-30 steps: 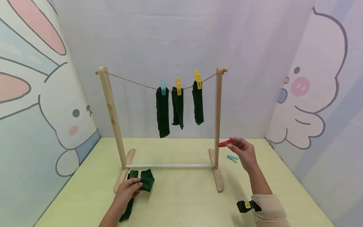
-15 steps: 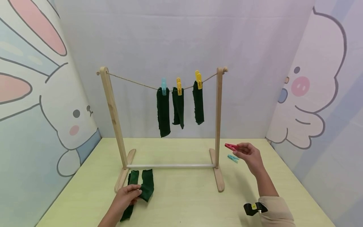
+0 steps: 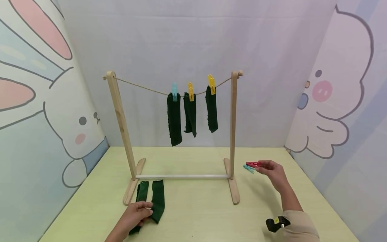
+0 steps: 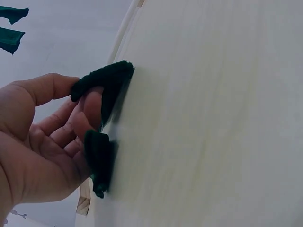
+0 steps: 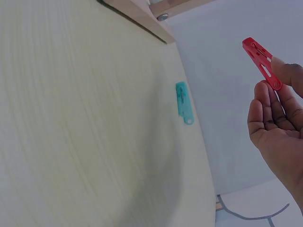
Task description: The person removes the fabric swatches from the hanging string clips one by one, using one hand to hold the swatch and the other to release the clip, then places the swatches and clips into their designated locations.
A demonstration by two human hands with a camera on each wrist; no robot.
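Observation:
Near the rack's left foot, my left hand (image 3: pixel 133 217) pinches a dark green cloth strip (image 3: pixel 158 199) between thumb and fingers. In the left wrist view that strip (image 4: pixel 106 75) bends over the fingertips, its lower end at the table. Beside it lies a second green cloth strip (image 3: pixel 142 191), partly hidden by the hand. On the right, my right hand (image 3: pixel 273 174) holds a red clothespin (image 3: pixel 252 164) by one end, thumb against fingers. The right wrist view shows this clothespin (image 5: pixel 260 61) above the table, apart from a light blue clothespin (image 5: pixel 183 103) lying there.
A wooden drying rack (image 3: pixel 232 127) with a sagging rope (image 3: pixel 139 86) stands mid-table. From the rope hang three green strips (image 3: pixel 174 121), pinned by a blue clothespin (image 3: pixel 174 92) and two yellow clothespins (image 3: pixel 190 92). A white bar (image 3: pixel 181 176) joins the rack's feet.
My left hand has moved slightly down, and its cloth strip now lies straighter, extending toward the rack's bar. My right hand has moved right and down with the red clothespin, toward the blue one.

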